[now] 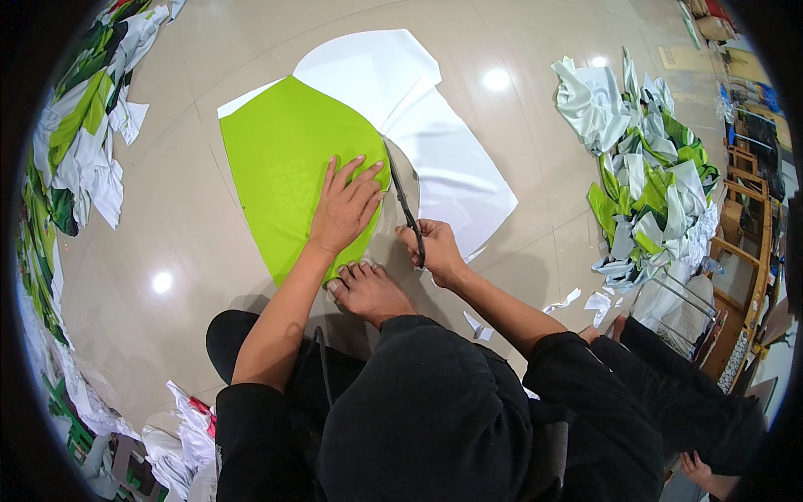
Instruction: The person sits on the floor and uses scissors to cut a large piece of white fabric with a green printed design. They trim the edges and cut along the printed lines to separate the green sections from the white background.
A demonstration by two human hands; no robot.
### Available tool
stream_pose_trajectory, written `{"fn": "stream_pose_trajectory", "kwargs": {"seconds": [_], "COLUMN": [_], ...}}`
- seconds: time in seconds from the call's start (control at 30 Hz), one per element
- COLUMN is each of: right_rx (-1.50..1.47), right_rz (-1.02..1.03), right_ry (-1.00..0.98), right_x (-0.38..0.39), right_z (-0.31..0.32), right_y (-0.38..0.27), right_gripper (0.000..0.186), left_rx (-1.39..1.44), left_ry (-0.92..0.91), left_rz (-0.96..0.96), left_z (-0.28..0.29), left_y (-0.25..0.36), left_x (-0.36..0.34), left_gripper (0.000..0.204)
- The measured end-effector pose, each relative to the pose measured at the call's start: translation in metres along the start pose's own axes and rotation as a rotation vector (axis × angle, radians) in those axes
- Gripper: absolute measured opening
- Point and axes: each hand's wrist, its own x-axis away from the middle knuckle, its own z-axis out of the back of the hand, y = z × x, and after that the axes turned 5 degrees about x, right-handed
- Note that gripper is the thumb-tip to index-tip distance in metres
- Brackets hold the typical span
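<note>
A bright green fabric piece (272,151) lies flat on the floor with white fabric (460,155) against its right side. My left hand (345,203) rests open on the green piece, fingers spread near its right edge. My right hand (435,249) is closed around the handles of dark scissors (405,199). Their blades point away from me along the green edge, and the tips reach where green and white fabric meet. A gap of floor separates the scissors from the lower part of the white fabric. My bare foot (372,293) touches the green piece's near corner.
Crumpled green and white fabric lies in heaps at the left (92,117) and right (648,184). White scraps (598,305) dot the floor at right. A wooden frame (744,251) stands beyond. Another person's hand (696,470) shows at lower right.
</note>
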Motion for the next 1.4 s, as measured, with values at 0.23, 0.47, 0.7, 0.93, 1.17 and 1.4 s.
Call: {"fn": "stream_pose_trajectory", "kwargs": {"seconds": [0.23,0.47,0.7,0.93,1.17,1.4], "right_rx": [0.034,0.046,0.044,0.027,0.078,0.114], "right_rz": [-0.006,0.020,0.037,0.053,0.045,0.054], "right_ry": [-0.019,-0.061,-0.071,-0.071,-0.054,-0.081], "right_x": [-0.002,-0.012,-0.021,-0.022,-0.024,-0.024], "right_z": [0.007,0.009,0.010,0.010,0.012,0.022], "right_y": [0.001,-0.003,-0.010,-0.015,-0.016,-0.020], "right_gripper": [0.033,0.038,0.032,0.037,0.037,0.036], "left_rx": [0.002,0.025,0.030,0.028,0.028,0.021], "left_ry": [0.003,0.025,0.027,0.020,0.018,0.020], "left_rz": [0.003,-0.005,-0.010,-0.014,-0.010,-0.016], "left_z": [-0.001,-0.001,-0.001,0.000,-0.001,-0.001], "left_y": [0.000,-0.001,-0.001,-0.001,-0.002,-0.002], "left_x": [0.000,0.000,0.001,0.000,0.000,0.001], "left_gripper": [0.016,0.017,0.017,0.017,0.017,0.017]}}
